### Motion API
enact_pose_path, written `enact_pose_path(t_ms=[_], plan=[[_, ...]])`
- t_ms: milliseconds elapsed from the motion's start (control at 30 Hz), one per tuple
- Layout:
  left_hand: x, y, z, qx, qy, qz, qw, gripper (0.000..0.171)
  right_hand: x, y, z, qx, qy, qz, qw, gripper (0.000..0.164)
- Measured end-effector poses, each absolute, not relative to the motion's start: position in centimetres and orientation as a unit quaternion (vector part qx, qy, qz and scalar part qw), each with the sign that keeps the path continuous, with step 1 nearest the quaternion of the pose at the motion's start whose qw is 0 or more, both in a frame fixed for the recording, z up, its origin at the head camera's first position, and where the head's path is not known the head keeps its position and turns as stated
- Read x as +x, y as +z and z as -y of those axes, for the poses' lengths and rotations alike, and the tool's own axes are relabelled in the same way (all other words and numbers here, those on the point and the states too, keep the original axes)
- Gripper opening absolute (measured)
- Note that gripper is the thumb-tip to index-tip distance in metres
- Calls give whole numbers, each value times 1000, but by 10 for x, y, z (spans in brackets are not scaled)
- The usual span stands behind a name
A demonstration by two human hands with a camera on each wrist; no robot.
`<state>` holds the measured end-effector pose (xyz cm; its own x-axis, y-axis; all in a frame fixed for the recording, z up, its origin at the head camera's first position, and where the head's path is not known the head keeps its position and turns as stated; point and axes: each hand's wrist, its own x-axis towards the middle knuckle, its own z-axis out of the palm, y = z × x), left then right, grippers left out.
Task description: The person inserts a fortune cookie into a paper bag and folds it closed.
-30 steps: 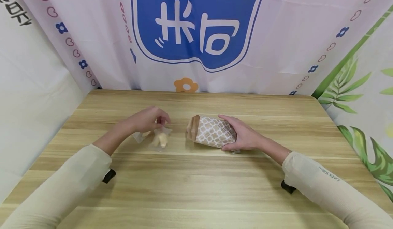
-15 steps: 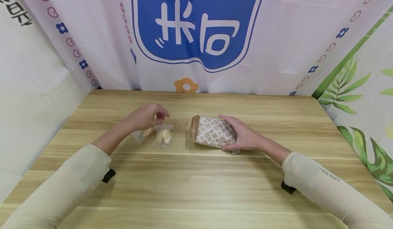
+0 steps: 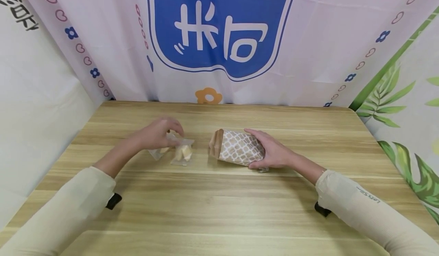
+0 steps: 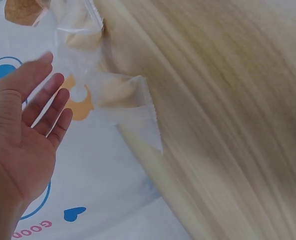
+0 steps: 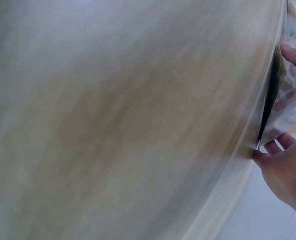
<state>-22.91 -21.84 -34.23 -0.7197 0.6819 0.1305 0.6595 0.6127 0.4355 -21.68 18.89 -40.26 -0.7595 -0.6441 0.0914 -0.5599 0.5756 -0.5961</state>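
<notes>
In the head view two small clear packets lie on the wooden table. The right packet (image 3: 185, 153) holds a pale yellow folded piece, like a wrapped fortune cookie. The other packet (image 3: 157, 154) is partly hidden beneath my left hand (image 3: 157, 134). That hand hovers over them with loosely bent fingers; in the left wrist view its fingers are apart, with nothing between them, beside the packets (image 4: 122, 95). My right hand (image 3: 274, 151) grips the closed end of a brown paper bag (image 3: 240, 147) with a white lattice pattern. The bag lies on its side, mouth towards the packets.
The wooden table (image 3: 219, 206) reaches back to a printed cloth (image 3: 120, 58) with a blue sign and an orange flower. More cloth hangs at both sides, the right one (image 3: 404, 134) with green leaves.
My left hand has let go of the right packet, which settled flat on the table, and has drawn back slightly left. My right hand and the bag stay put.
</notes>
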Motion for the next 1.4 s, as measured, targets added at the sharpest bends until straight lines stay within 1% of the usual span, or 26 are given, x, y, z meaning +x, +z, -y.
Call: enact_pose_path(t_ms=[100, 267, 367, 533, 733, 833, 1233, 1400], plan=[[-229, -347, 217, 376, 248, -892, 42, 22, -218, -405, -190, -341, -310, -885, 67, 118], [-229, -356, 216, 374, 245, -892, 66, 41, -219, -407, -191, -347, -310, -883, 63, 117], [-227, -359, 214, 387, 220, -893, 63, 49, -220, -406, -191, -346, -310, -883, 64, 118], [-224, -361, 212, 398, 185, -896, 57, 59, -220, -406, -189, -344, -308, -884, 68, 118], [-223, -363, 212, 415, 140, -898, 47, 80, -221, -407, -190, -343, -309, -885, 68, 118], [-225, -364, 212, 413, 129, -901, 45, 82, -220, -407, -190, -341, -308, -885, 68, 118], [-226, -361, 211, 395, 123, -910, 29, 77, -220, -405, -190, -339, -306, -887, 71, 118], [-225, -358, 212, 395, 104, -913, 24, 81, -219, -404, -190, -340, -306, -887, 69, 118]])
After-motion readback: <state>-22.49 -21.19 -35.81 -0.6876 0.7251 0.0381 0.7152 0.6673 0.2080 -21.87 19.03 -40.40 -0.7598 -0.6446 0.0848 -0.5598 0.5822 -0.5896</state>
